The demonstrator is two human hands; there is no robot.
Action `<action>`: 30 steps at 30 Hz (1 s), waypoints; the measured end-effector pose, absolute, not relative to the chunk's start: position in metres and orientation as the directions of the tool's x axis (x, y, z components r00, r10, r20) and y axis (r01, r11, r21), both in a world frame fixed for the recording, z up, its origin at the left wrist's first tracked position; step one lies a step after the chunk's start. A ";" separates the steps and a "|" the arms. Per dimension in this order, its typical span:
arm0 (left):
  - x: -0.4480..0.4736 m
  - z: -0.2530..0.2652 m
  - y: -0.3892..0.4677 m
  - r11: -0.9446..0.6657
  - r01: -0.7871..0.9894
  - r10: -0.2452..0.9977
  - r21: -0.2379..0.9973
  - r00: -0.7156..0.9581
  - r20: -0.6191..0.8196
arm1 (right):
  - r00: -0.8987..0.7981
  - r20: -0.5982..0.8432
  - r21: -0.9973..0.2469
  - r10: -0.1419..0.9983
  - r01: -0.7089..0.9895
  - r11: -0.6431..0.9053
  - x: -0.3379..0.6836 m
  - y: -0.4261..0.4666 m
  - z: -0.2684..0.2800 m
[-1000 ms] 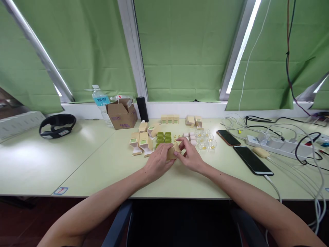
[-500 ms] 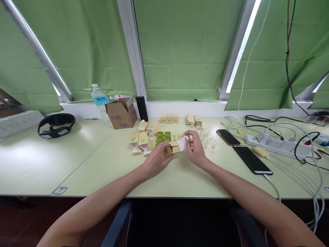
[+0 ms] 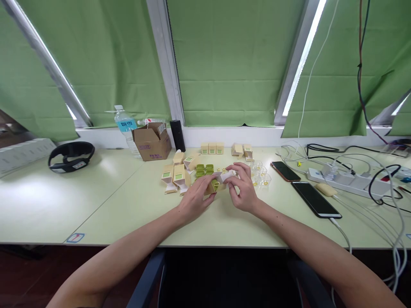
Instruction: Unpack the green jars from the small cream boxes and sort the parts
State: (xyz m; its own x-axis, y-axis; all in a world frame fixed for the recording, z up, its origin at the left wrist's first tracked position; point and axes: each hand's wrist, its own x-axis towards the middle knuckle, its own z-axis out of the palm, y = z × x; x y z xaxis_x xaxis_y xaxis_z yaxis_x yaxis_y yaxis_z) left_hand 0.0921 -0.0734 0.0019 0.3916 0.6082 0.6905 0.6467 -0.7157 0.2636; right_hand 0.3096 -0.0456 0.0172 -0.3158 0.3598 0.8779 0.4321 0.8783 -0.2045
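One box [image 3: 210,188] being clasped by left hand [image 3: 195,199] | white flap [image 3: 225,176] being pinched by right hand [image 3: 243,191] | tear perhaps being risked by overpulling

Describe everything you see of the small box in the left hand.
The small box is tan and looks like thin cardboard. The left hand holds it over the table, hiding much of it, with its open end turned toward the right hand. Something green shows at the opening. The right hand grips a white piece, possibly the box's flap; whether they join is unclear.
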 end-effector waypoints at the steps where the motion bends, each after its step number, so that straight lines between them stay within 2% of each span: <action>1: 0.092 0.002 -0.073 -0.719 0.651 0.595 0.245 0.394 0.701 | -0.306 0.880 -0.213 0.363 0.428 0.878 0.310 -0.046 0.018; 5: 0.093 0.003 -0.074 -0.721 0.678 0.533 0.142 0.412 0.739 | -0.321 0.854 -0.244 0.410 0.449 0.859 0.309 -0.047 0.019; 11: 0.096 0.004 -0.078 -0.714 0.694 0.381 -0.091 0.495 0.781 | -0.324 0.768 -0.347 0.552 0.515 0.784 0.300 -0.048 0.011; 15: 0.099 0.004 -0.080 -0.675 0.706 0.347 -0.211 0.558 0.754 | -0.298 0.722 -0.445 0.624 0.491 0.749 0.296 -0.045 0.007; 17: 0.099 0.004 -0.080 -0.670 0.708 0.361 -0.222 0.572 0.736 | -0.270 0.707 -0.503 0.654 0.459 0.733 0.295 -0.044 0.008; 21: 0.096 0.006 -0.077 -0.625 0.776 0.489 -0.083 0.472 0.733 | -0.178 0.687 -0.643 0.704 0.300 0.704 0.298 -0.042 0.014; 26: 0.079 0.013 -0.064 -0.529 0.834 0.645 0.159 0.273 0.714 | -0.071 0.511 -0.860 0.857 -0.022 0.511 0.304 -0.038 0.020; 28: 0.073 0.015 -0.058 -0.513 0.806 0.676 0.295 0.167 0.718 | -0.079 0.467 -0.884 0.880 -0.032 0.466 0.306 -0.034 0.019; 30: 0.068 0.017 -0.053 -0.532 0.687 0.718 0.495 0.055 0.694 | -0.154 0.455 -0.880 0.877 0.075 0.470 0.308 -0.031 0.018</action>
